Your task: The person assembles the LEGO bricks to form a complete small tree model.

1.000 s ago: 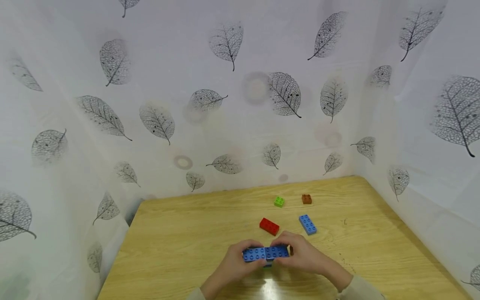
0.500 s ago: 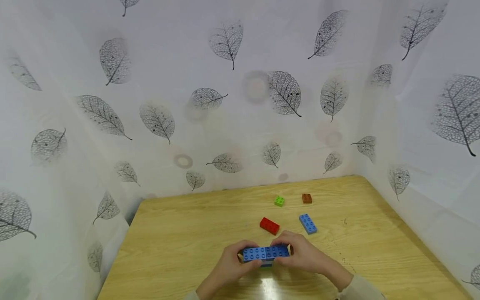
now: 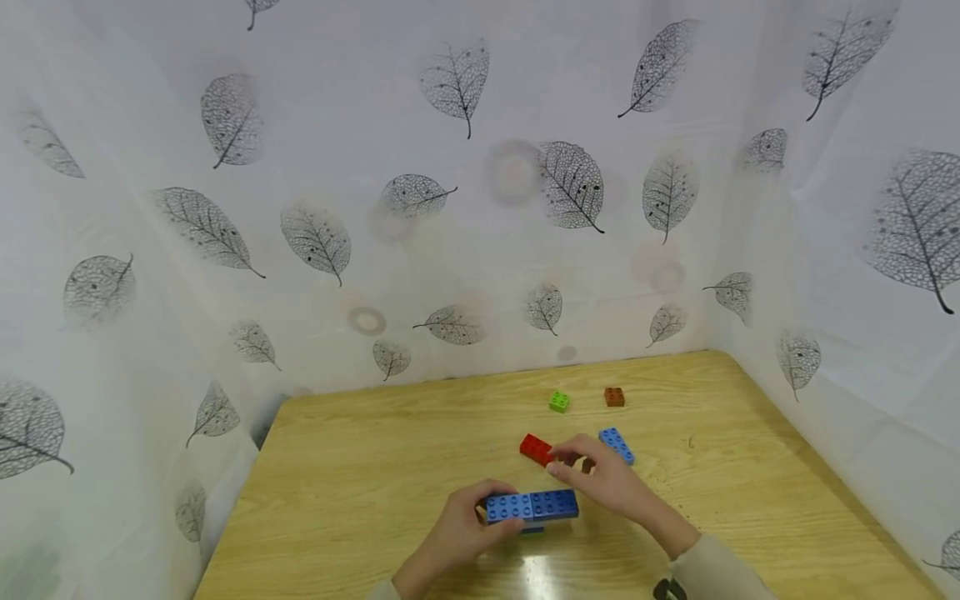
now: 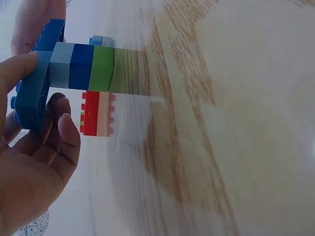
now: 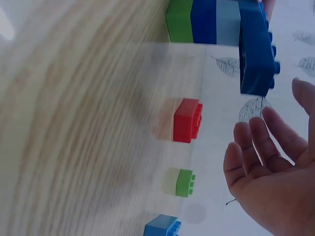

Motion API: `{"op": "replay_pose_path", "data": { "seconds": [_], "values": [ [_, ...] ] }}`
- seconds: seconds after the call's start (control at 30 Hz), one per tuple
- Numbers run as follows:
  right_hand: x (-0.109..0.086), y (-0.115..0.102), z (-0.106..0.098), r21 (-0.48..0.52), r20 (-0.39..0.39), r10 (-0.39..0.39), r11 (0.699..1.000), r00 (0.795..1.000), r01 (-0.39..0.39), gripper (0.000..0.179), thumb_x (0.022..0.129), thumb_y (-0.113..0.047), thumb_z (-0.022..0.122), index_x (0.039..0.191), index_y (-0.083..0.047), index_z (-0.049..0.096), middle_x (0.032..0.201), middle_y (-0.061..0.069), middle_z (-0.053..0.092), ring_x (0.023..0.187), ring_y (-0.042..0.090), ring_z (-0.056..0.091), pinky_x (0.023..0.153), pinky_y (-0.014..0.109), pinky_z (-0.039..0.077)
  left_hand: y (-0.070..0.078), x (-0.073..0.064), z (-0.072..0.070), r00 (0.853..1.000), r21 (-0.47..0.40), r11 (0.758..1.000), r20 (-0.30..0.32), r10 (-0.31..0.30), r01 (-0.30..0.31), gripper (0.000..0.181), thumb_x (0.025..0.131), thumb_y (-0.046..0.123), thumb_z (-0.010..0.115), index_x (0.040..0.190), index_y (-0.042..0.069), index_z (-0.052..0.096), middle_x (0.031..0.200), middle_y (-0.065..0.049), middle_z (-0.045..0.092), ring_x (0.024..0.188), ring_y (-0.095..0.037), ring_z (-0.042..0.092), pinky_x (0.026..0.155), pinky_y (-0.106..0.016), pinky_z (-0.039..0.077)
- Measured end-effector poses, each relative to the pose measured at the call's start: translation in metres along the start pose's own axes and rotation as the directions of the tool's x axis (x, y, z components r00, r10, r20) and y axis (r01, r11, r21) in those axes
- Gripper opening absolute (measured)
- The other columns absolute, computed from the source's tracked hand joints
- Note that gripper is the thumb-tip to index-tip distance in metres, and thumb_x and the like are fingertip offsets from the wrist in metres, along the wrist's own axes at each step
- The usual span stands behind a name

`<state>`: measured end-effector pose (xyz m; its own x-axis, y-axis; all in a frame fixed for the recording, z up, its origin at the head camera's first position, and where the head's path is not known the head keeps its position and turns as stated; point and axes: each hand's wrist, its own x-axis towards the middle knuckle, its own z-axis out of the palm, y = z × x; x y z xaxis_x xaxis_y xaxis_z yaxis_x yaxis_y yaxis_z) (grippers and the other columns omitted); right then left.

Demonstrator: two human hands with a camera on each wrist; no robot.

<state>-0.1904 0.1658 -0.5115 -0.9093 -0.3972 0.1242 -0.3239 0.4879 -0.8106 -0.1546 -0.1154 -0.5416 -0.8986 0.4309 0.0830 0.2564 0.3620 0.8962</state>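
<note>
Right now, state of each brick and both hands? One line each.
Left hand: holding the left end of the stack's top.
Right hand: holding nothing, fingers relaxed.
Brick stack: upright, green at the bottom, two blue bricks end to end on top.
Red brick: loose, studs up.
Loose blue brick: studs up.
Small green brick: loose, studs up.
Brown brick: loose, studs up.

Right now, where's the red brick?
In the head view, the red brick lies on the table a little right of centre, its right end overlapped by the right hand, between the blue-topped stack and the small green brick.
</note>
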Motion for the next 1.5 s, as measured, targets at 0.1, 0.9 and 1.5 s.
{"op": "replay_pose_path", "data": {
  "seconds": [0.1,0.9,1.5],
  "values": [
    [0.008,0.008,-0.001,-0.018,-0.064,0.022,1.000,0.998,-0.023,0.037,0.101,-0.037,0.072,0.125,-0.009,0.073,0.114,0.003,0.072,0.098,0.008,0.061,0.078,0.024,0.051,0.000,0.001,-0.001,1.000,-0.001,1.000,0.006,-0.012,0.012,0.035,0.092,0.038,0.081,0.122,0.021,0.073,0.106,0.003,0.073,0.084,0.000,0.060,0.070,-0.020,0.052],
    [0.035,0.047,0.019,-0.092,-0.081,0.171,0.980,0.982,-0.179,0.052,0.086,-0.035,0.088,0.127,-0.007,0.072,0.116,0.003,0.071,0.100,0.016,0.061,0.086,0.033,0.053,-0.003,-0.001,-0.004,0.998,-0.057,0.998,0.052,-0.031,0.034,0.039,0.092,0.035,0.082,0.126,0.019,0.071,0.108,0.001,0.072,0.085,-0.002,0.061,0.069,-0.020,0.052],
    [0.039,0.043,0.017,-0.092,-0.078,0.213,0.971,0.974,-0.220,0.037,0.088,-0.016,0.083,0.122,-0.006,0.074,0.109,0.003,0.069,0.095,0.016,0.059,0.080,0.030,0.050,-0.004,0.001,-0.004,0.998,-0.049,0.998,0.037,-0.044,0.046,0.036,0.092,0.035,0.082,0.123,0.019,0.073,0.105,0.003,0.071,0.084,-0.003,0.061,0.071,-0.020,0.052]
  ]
}}
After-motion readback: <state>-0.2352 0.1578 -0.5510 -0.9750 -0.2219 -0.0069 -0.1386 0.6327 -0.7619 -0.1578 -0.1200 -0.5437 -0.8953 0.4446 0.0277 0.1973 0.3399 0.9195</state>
